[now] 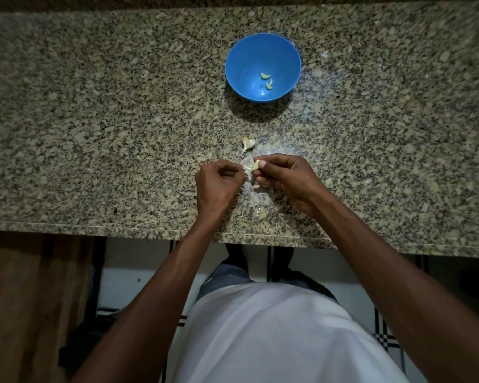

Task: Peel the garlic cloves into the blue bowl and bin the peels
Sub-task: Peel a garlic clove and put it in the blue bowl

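A blue bowl (262, 51) stands on the speckled granite counter (94, 120), holding three peeled cloves (267, 79). Nearer the counter's front edge my right hand (281, 175) pinches a pale garlic clove (255, 165) between thumb and fingers. My left hand (217, 183), fingers curled, pinches a strip of papery peel (245, 170) that hangs from the clove. The remains of the garlic head with its stem (248, 145) lie just beyond my hands. Loose peel scraps (256, 186) lie below the hands.
A small peel scrap (325, 54) lies right of the bowl. The counter's front edge (150, 230) runs across below my wrists, with tiled floor and a wooden panel underneath. No bin is in view.
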A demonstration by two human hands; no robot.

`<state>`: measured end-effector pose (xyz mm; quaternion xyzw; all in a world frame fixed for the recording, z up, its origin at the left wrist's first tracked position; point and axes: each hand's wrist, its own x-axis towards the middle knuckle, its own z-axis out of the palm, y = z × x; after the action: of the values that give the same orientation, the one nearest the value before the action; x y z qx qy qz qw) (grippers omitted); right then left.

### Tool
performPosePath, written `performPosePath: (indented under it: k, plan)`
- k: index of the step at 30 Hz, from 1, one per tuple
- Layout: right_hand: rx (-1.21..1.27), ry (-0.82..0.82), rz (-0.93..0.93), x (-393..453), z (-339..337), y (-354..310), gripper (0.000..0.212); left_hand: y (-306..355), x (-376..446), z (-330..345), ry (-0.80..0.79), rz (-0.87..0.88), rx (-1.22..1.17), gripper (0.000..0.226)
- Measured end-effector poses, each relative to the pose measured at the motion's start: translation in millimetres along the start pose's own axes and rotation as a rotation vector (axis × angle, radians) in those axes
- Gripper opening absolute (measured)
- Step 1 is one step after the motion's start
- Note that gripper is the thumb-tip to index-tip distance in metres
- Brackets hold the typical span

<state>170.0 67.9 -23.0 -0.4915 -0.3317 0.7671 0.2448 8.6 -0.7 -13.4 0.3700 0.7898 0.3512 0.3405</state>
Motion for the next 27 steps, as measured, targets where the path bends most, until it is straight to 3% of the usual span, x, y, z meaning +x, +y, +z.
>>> performPosePath:
  k: [7, 10, 15, 20, 27]
  plan:
    - [-0.096, 0.019, -0.028, 1.0, -0.3, 3.1, 0.019, 3.2, -2.6, -1.0, 0.019, 0.027, 0.135, 0.027]
    - [-0.105, 0.025, -0.038, 1.2, -1.5, 4.5, 0.019, 4.5, -4.6, -2.9, 0.028, -0.027, -0.039, 0.024]
    - [-0.079, 0.031, -0.032, -0.1, 0.1, 4.7, 0.021, 5.4, -4.3, 0.7, -0.144, -0.098, -0.249, 0.034]
    - [-0.039, 0.063, -0.013, -1.6, -1.3, 5.4, 0.016, 0.6, -3.6, 5.8, -0.143, -0.086, -0.312, 0.015]
    - [0.119, 0.079, 0.072, 0.4, -4.2, 5.7, 0.016, -3.1, -0.2, 2.9, -0.118, -0.071, -0.187, 0.015]
